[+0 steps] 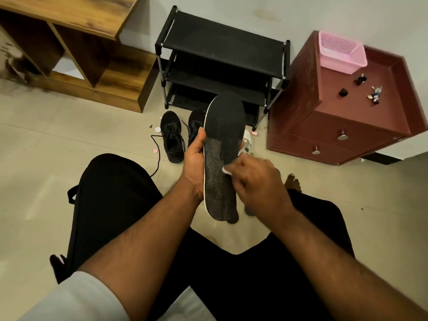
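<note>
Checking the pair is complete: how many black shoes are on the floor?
2. One black shoe lies left of the left hand; the second black shoe sits beside it, partly hidden behind the insole.

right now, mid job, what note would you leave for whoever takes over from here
Left hand grips the black insole by its edge, toe end up, above the lap.
Right hand pinches a small white wipe in its fingers and presses it on the insole's middle.
The black shoes stand on the floor before the shoe rack, laces loose.
Done: insole out, wiping begun.
Left: probably finish the toe end, then refit the insole in a shoe.
</note>
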Demonstrator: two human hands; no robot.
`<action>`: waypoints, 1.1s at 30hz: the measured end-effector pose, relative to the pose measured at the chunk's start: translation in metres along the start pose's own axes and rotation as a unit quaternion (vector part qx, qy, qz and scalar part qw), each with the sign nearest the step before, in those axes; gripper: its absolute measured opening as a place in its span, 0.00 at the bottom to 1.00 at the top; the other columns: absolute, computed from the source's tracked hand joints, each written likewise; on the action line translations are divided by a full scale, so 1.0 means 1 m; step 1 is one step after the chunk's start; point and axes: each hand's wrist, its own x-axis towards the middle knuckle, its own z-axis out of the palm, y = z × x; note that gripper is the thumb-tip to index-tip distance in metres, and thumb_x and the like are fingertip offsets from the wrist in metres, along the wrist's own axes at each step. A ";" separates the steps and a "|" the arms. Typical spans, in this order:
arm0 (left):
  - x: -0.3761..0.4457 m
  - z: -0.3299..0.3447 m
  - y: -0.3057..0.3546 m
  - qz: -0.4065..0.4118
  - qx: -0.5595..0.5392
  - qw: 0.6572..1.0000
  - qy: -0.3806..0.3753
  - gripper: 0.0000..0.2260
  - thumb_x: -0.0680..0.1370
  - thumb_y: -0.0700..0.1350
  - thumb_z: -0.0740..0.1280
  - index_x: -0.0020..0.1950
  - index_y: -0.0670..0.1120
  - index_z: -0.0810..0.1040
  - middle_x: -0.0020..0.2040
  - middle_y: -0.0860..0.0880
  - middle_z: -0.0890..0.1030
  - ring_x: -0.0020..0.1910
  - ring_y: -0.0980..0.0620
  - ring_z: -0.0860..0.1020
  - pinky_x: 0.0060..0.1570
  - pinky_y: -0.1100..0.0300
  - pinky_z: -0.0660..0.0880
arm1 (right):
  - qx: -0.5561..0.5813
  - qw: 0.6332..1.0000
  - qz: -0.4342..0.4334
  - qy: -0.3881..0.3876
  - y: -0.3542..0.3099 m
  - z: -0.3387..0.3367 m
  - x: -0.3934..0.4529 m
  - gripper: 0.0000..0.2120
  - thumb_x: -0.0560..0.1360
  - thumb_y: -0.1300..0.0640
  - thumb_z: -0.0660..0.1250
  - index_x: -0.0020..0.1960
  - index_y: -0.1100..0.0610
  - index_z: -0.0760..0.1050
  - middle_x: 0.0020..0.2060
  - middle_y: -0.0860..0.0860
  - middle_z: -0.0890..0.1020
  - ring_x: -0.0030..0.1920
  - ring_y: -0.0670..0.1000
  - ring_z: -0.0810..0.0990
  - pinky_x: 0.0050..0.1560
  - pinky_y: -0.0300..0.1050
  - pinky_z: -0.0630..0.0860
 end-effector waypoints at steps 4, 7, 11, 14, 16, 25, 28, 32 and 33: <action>0.002 0.003 -0.003 -0.009 0.006 1.000 0.003 0.33 0.75 0.63 0.59 0.66 0.37 0.75 0.66 0.35 0.74 0.62 0.40 0.75 0.61 0.45 0.71 | 0.030 0.998 0.029 0.041 -0.014 0.006 -0.021 0.13 0.75 0.58 0.60 0.50 0.60 0.82 0.44 0.54 0.82 0.42 0.55 0.80 0.43 0.52 0.76; 0.000 0.003 -0.006 -0.024 0.013 1.000 -0.001 0.30 0.79 0.62 0.56 0.64 0.37 0.77 0.58 0.38 0.79 0.56 0.42 0.79 0.60 0.48 0.75 | -0.012 0.998 0.039 0.051 0.002 0.006 0.002 0.15 0.75 0.58 0.58 0.51 0.60 0.82 0.43 0.54 0.82 0.41 0.54 0.79 0.43 0.47 0.72; -0.005 0.006 -0.009 -0.001 0.013 1.000 -0.002 0.26 0.80 0.60 0.56 0.66 0.41 0.75 0.58 0.40 0.81 0.56 0.43 0.80 0.62 0.48 0.74 | -0.049 0.994 0.073 0.072 0.037 0.002 0.048 0.10 0.74 0.64 0.63 0.51 0.60 0.82 0.42 0.55 0.82 0.43 0.55 0.80 0.45 0.47 0.70; -0.003 0.003 -0.008 0.017 0.017 1.000 0.013 0.27 0.78 0.60 0.59 0.68 0.42 0.74 0.63 0.40 0.78 0.63 0.41 0.75 0.70 0.46 0.65 | -0.043 0.996 0.069 0.047 0.042 0.002 0.059 0.10 0.74 0.66 0.64 0.51 0.59 0.82 0.42 0.55 0.81 0.44 0.55 0.79 0.46 0.49 0.70; -0.001 -0.002 -0.006 0.019 0.012 0.999 0.023 0.26 0.78 0.60 0.59 0.63 0.41 0.79 0.60 0.40 0.80 0.61 0.42 0.76 0.71 0.47 0.65 | -0.027 0.998 0.046 0.042 0.034 0.004 0.052 0.09 0.74 0.66 0.66 0.51 0.61 0.82 0.41 0.55 0.81 0.43 0.55 0.80 0.45 0.49 0.73; 0.003 0.001 -0.002 0.010 -0.004 0.999 0.045 0.34 0.74 0.61 0.61 0.73 0.39 0.69 0.71 0.36 0.70 0.64 0.40 0.72 0.71 0.46 0.64 | 0.063 0.998 0.006 0.025 -0.003 0.013 -0.014 0.12 0.74 0.61 0.61 0.50 0.62 0.82 0.43 0.56 0.82 0.42 0.56 0.81 0.42 0.55 0.78; 0.000 0.003 -0.006 -0.003 0.013 0.999 0.047 0.30 0.76 0.61 0.59 0.68 0.41 0.74 0.62 0.39 0.78 0.57 0.43 0.77 0.63 0.48 0.71 | 0.011 0.998 0.017 0.052 0.011 0.007 0.014 0.14 0.74 0.60 0.59 0.50 0.61 0.82 0.41 0.56 0.82 0.40 0.54 0.80 0.44 0.48 0.77; -0.003 0.002 -0.007 0.017 0.012 0.998 0.051 0.24 0.80 0.58 0.57 0.58 0.41 0.81 0.53 0.42 0.83 0.51 0.44 0.81 0.60 0.50 0.73 | -0.018 0.998 0.023 0.050 0.031 0.004 0.058 0.10 0.72 0.65 0.64 0.48 0.62 0.83 0.40 0.57 0.82 0.40 0.55 0.80 0.43 0.51 0.79; -0.003 0.001 -0.006 0.023 0.012 0.998 0.055 0.23 0.80 0.58 0.57 0.56 0.41 0.82 0.52 0.41 0.83 0.50 0.44 0.82 0.60 0.50 0.73 | -0.015 0.999 0.019 0.038 0.032 0.005 0.063 0.10 0.72 0.65 0.64 0.48 0.62 0.83 0.40 0.57 0.82 0.40 0.56 0.81 0.42 0.53 0.80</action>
